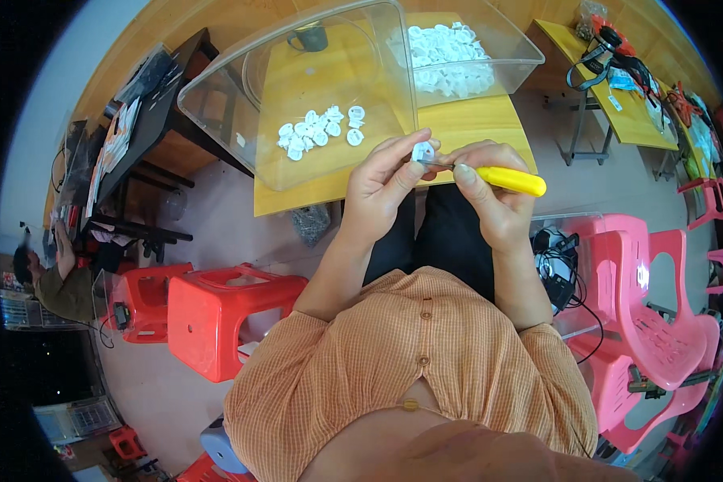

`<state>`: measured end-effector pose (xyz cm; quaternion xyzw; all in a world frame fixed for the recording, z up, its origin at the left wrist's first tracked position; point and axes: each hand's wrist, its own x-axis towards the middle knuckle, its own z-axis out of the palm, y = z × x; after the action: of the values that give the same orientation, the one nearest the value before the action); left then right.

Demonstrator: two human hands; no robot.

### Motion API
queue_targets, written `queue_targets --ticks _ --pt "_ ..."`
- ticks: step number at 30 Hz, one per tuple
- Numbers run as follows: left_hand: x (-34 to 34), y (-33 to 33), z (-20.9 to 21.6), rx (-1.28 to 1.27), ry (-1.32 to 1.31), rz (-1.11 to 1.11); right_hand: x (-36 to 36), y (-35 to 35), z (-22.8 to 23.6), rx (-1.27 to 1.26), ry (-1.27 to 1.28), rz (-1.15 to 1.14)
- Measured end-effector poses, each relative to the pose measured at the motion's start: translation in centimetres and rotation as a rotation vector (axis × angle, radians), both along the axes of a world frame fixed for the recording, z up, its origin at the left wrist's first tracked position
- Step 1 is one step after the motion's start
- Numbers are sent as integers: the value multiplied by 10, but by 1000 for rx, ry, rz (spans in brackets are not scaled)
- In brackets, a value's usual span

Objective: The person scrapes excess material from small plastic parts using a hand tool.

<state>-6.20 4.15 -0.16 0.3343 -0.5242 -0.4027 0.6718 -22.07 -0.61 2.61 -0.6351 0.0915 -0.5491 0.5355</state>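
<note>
Above the near edge of the yellow table [490, 120], my left hand [377, 189] pinches a small white plastic part [422, 151] between thumb and fingers. My right hand [498, 205] is closed around a screwdriver [512, 180] with a yellow handle. Its thin metal shaft points left and meets the white part; the exact contact at the tip is too small to make out. Beyond my left hand stands a clear plastic bin [217, 108] with several loose white parts [320, 130] in it. A second clear bin [522, 61], further right, holds a large heap of similar white parts [450, 60].
A dark mug [309, 37] shows behind the left bin's wall. Red stools [205, 321] stand at my left, pink chairs [659, 321] at my right beside a clear box of black cables [556, 269]. Another person [68, 285] is at the far left, near a black table [165, 104].
</note>
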Motion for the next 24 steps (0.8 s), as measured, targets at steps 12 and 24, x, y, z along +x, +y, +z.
queue_targets --ticks 12,24 --pt "4 1 3 30 328 -55 15 10 -9 49 -112 -159" --pt "-1 2 1 -9 328 0 17 10 -5 -132 -60 -291"
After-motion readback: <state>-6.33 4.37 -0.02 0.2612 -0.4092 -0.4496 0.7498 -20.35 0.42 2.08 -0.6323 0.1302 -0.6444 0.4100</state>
